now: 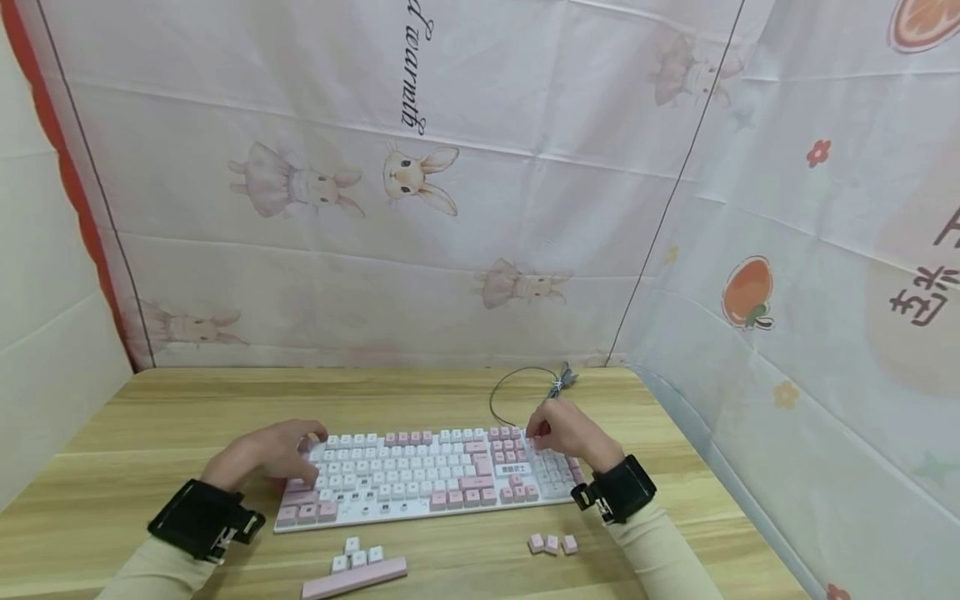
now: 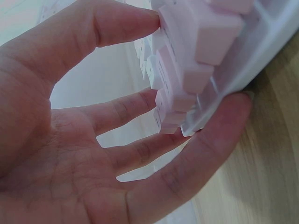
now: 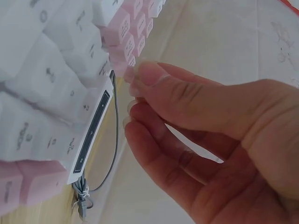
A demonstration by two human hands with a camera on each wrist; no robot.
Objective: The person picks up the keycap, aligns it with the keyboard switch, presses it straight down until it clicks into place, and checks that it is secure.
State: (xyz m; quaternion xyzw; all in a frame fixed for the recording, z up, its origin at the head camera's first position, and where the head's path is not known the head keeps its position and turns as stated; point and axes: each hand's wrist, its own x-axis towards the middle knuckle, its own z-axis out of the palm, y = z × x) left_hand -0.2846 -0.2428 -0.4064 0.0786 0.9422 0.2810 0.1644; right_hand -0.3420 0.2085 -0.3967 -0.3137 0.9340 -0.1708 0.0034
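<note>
A white and pink keyboard (image 1: 405, 475) lies on the wooden table. At its left end my left hand (image 1: 281, 450) holds it, the thumb on a pink keycap (image 2: 217, 35) and the other fingers around the side and far edge. My right hand (image 1: 562, 429) hovers over the number pad's upper left. Its thumb and index fingertips meet close to the pink keys (image 3: 119, 28), the other fingers curled; no object shows between them. Several bare switches (image 1: 365, 510) show in the lower left rows, where keycaps are off.
In front of the keyboard lie a long pink spacebar (image 1: 355, 578) and several white keycaps (image 1: 360, 558). Three pink keycaps (image 1: 552, 544) sit in front of the number pad. A grey cable (image 1: 491, 396) loops behind the keyboard. Printed cloth (image 1: 450, 317) hangs behind the table.
</note>
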